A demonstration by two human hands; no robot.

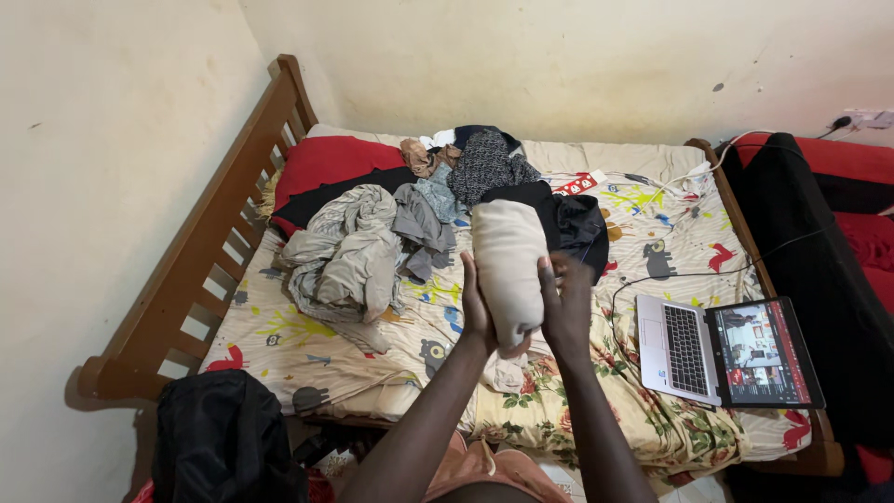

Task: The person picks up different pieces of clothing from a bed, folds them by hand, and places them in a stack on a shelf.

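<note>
A wooden bed (200, 247) fills most of the view, covered by a cream sheet with bright cartoon animals (652, 233) and, nearer the foot, a flowered blanket (652, 424). Across its upper half lies a heap of loose clothes (410, 219), grey, beige, black and patterned, all crumpled and none of them folded, with a red pillow (326, 163) behind. An open laptop (726, 352) sits on the right side of the bed, its screen lit, and a black bag (223, 438) stands on the floor at the lower left corner.

Held up above the middle of the bed is one cream garment rolled into a tight bundle (507, 265), upright between the two hands. The left hand (477, 312) presses its left side with fingers straight, and the right hand (566, 307) cups the other side, fingers curled on the cloth. So one piece looks rolled and finished but not yet set down, while the heap looks untouched.
</note>
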